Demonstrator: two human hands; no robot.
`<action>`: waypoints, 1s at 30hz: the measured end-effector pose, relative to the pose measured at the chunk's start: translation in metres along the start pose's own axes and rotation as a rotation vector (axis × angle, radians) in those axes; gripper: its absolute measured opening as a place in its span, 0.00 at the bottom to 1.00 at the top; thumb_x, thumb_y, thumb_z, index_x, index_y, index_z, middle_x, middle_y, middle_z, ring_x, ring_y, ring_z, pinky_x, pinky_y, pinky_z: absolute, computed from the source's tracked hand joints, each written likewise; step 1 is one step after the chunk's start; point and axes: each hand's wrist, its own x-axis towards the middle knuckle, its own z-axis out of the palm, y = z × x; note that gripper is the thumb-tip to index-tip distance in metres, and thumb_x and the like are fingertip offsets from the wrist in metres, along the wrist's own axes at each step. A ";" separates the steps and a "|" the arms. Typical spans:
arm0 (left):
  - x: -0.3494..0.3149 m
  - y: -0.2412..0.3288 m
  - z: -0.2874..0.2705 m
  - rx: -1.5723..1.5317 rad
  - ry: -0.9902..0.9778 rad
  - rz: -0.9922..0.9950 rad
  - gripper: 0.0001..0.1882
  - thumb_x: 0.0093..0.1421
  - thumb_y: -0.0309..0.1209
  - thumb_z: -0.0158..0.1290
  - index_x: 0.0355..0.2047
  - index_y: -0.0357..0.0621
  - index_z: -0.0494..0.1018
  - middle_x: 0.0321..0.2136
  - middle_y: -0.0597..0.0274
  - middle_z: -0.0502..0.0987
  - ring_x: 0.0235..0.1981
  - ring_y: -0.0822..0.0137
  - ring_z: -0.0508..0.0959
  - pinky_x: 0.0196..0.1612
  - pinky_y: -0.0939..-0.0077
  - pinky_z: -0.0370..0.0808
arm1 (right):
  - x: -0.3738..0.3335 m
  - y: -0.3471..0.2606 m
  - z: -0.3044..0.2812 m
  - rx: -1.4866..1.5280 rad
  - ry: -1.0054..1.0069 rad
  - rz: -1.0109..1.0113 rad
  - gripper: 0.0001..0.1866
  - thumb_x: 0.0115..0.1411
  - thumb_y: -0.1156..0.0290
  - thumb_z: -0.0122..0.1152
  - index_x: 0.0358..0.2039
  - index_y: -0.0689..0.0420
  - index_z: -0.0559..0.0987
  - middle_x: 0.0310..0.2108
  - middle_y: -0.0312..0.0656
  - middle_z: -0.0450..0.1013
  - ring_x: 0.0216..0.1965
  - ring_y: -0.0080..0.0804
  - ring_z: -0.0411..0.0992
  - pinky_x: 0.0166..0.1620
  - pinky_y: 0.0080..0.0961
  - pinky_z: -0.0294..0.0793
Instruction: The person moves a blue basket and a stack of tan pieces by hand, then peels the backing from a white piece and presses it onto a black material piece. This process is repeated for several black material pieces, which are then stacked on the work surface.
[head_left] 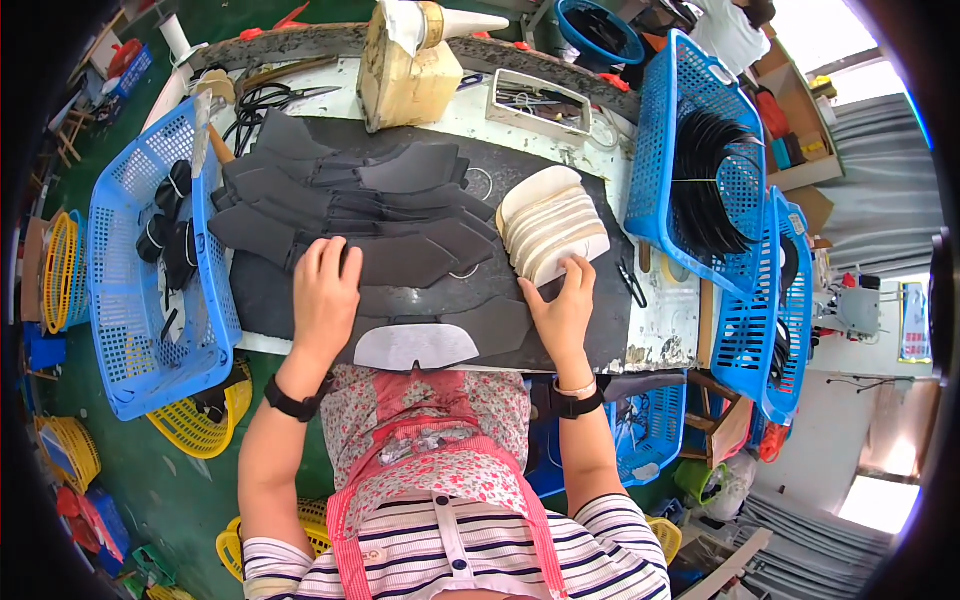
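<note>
A fanned pile of dark grey, curved shaped pieces (405, 258) lies on the black mat. My left hand (328, 295) is at the pile's near edge, its bent fingertips on the nearest piece. To the right stands a leaning row of cream half-round pieces (548, 220). The fingers of my right hand (562, 310) touch the nearest cream piece, while the thumb is spread out to the left. Between my hands, close to the table edge, another dark piece (505, 325) lies flat, with a pale grey half-round piece (415, 345) on it.
A blue basket (110, 240) with black bundles stands left; another blue basket (650, 150) holds curved black strips at right. Beyond the mat are a cream block (405, 85), a metal tray of tools (540, 125) and scissors (265, 105). Small black snips (631, 285) lie right.
</note>
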 end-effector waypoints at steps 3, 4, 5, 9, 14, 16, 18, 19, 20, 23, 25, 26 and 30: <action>0.002 -0.011 -0.006 0.066 -0.007 0.093 0.26 0.45 0.21 0.54 0.48 0.41 0.69 0.48 0.53 0.66 0.55 0.48 0.64 0.54 0.55 0.66 | 0.001 0.007 -0.003 0.155 -0.041 0.001 0.25 0.47 0.72 0.69 0.44 0.65 0.70 0.45 0.54 0.68 0.42 0.52 0.70 0.44 0.37 0.73; 0.002 -0.014 -0.006 0.074 -0.020 0.125 0.27 0.43 0.20 0.54 0.48 0.41 0.69 0.48 0.52 0.66 0.54 0.48 0.64 0.55 0.54 0.65 | 0.002 0.011 -0.005 0.154 -0.040 0.000 0.25 0.47 0.72 0.69 0.44 0.65 0.70 0.45 0.54 0.68 0.42 0.52 0.70 0.44 0.37 0.73; 0.002 -0.016 -0.005 0.082 -0.033 0.158 0.29 0.42 0.19 0.55 0.49 0.41 0.68 0.48 0.52 0.66 0.54 0.48 0.65 0.56 0.53 0.64 | 0.002 0.015 -0.007 0.182 -0.057 -0.013 0.23 0.49 0.73 0.67 0.44 0.65 0.70 0.43 0.54 0.69 0.40 0.52 0.71 0.43 0.36 0.73; 0.005 -0.027 -0.008 0.038 -0.056 0.205 0.31 0.40 0.20 0.54 0.49 0.42 0.69 0.46 0.52 0.67 0.53 0.48 0.65 0.57 0.50 0.62 | -0.001 0.037 -0.029 0.041 0.078 -0.089 0.17 0.54 0.77 0.60 0.44 0.66 0.71 0.37 0.53 0.73 0.34 0.48 0.74 0.38 0.33 0.75; 0.020 -0.022 -0.040 -0.085 0.006 0.213 0.31 0.38 0.23 0.53 0.49 0.45 0.71 0.43 0.53 0.67 0.51 0.51 0.67 0.55 0.48 0.62 | -0.017 0.070 -0.082 0.318 0.504 0.381 0.11 0.61 0.76 0.53 0.44 0.65 0.72 0.35 0.53 0.74 0.31 0.41 0.76 0.28 0.30 0.75; 0.026 -0.015 -0.050 -0.098 0.041 0.250 0.32 0.37 0.25 0.53 0.50 0.45 0.71 0.43 0.53 0.67 0.50 0.51 0.67 0.54 0.49 0.62 | -0.025 0.086 -0.094 0.721 0.608 0.514 0.11 0.62 0.74 0.53 0.44 0.65 0.72 0.34 0.52 0.74 0.29 0.39 0.75 0.25 0.28 0.73; 0.032 -0.004 -0.057 -0.108 0.107 0.314 0.33 0.36 0.28 0.54 0.50 0.47 0.71 0.42 0.53 0.67 0.49 0.51 0.67 0.53 0.50 0.63 | -0.048 0.117 -0.087 0.941 0.357 0.799 0.12 0.63 0.73 0.53 0.44 0.66 0.72 0.34 0.54 0.74 0.29 0.42 0.74 0.30 0.31 0.74; 0.032 0.006 -0.062 -0.111 0.106 0.315 0.33 0.36 0.28 0.54 0.50 0.47 0.71 0.42 0.53 0.67 0.49 0.51 0.67 0.53 0.50 0.63 | -0.052 0.121 -0.085 1.051 0.215 0.939 0.12 0.63 0.72 0.53 0.44 0.66 0.72 0.34 0.54 0.74 0.29 0.43 0.74 0.33 0.33 0.74; 0.031 0.020 -0.068 -0.140 0.022 0.317 0.34 0.36 0.30 0.55 0.51 0.48 0.71 0.42 0.53 0.67 0.49 0.52 0.67 0.52 0.52 0.62 | -0.056 0.125 -0.083 1.047 0.216 0.940 0.12 0.63 0.72 0.53 0.44 0.66 0.72 0.34 0.54 0.74 0.29 0.43 0.74 0.33 0.33 0.74; 0.016 0.060 -0.055 -0.225 -0.194 0.301 0.34 0.38 0.33 0.56 0.52 0.49 0.71 0.44 0.53 0.67 0.49 0.52 0.67 0.52 0.53 0.61 | -0.055 0.102 -0.065 -0.480 0.218 0.161 0.14 0.57 0.75 0.59 0.44 0.65 0.72 0.36 0.52 0.73 0.36 0.45 0.72 0.40 0.35 0.72; -0.006 0.071 -0.020 -0.268 -0.324 0.265 0.34 0.39 0.35 0.57 0.53 0.49 0.70 0.46 0.53 0.67 0.49 0.52 0.66 0.52 0.53 0.60 | -0.037 0.061 -0.068 -0.282 0.109 0.044 0.15 0.54 0.76 0.61 0.42 0.63 0.74 0.37 0.50 0.73 0.39 0.45 0.71 0.43 0.36 0.71; -0.016 0.078 -0.003 -0.298 -0.341 0.262 0.34 0.41 0.36 0.57 0.53 0.48 0.70 0.49 0.52 0.67 0.50 0.52 0.66 0.53 0.53 0.59 | -0.032 0.045 -0.070 -0.101 0.003 -0.063 0.16 0.50 0.76 0.64 0.41 0.62 0.76 0.38 0.48 0.72 0.42 0.45 0.69 0.45 0.36 0.69; -0.026 0.084 0.017 -0.371 -0.271 0.281 0.32 0.44 0.38 0.58 0.52 0.47 0.70 0.53 0.51 0.65 0.52 0.53 0.65 0.53 0.53 0.58 | -0.036 0.045 -0.053 0.130 -0.271 -0.190 0.13 0.46 0.78 0.66 0.35 0.60 0.78 0.36 0.46 0.72 0.38 0.46 0.70 0.42 0.35 0.70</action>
